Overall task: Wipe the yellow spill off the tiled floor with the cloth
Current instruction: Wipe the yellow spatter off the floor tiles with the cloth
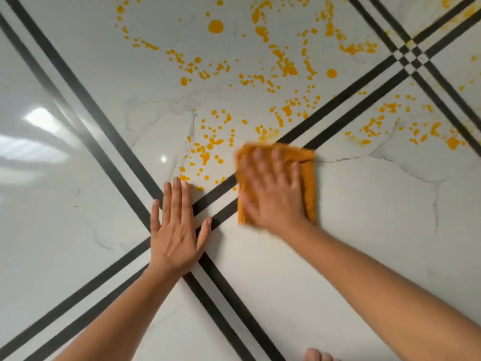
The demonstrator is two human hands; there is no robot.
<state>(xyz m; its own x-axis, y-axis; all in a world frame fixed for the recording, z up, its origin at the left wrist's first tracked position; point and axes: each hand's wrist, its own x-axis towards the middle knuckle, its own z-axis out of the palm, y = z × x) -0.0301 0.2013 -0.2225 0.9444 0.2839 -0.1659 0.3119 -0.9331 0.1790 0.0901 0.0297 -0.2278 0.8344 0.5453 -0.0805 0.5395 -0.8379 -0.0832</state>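
1. My right hand lies palm down on a folded rectangular orange cloth. The fingers are spread and nearly straight, so they press on the fabric and do not clasp it. The hand and the cloth's far edge are blurred.
2. My left hand rests flat on the glossy white marble-patterned tiled floor. Its fingers are extended, its thumb is out to the side, and it holds nothing. The palm covers the crossing of two pairs of black inlaid stripes.
3. The cloth lies across one stripe pair, just right of my left hand and apart from it. Its far edge meets the nearest drops.
4. The yellow spill is a wide scatter of dots and short streaks. It covers the tile beyond both hands and runs on to the tiles at the upper right. A small cluster lies between my left fingertips and the cloth, and the drops closest to my left hand touch the fingertips.
5. The tile right of the cloth shows only grey veining.
6. Bare toes enter at the bottom edge.
7. A bright light reflection lies on the left tile.
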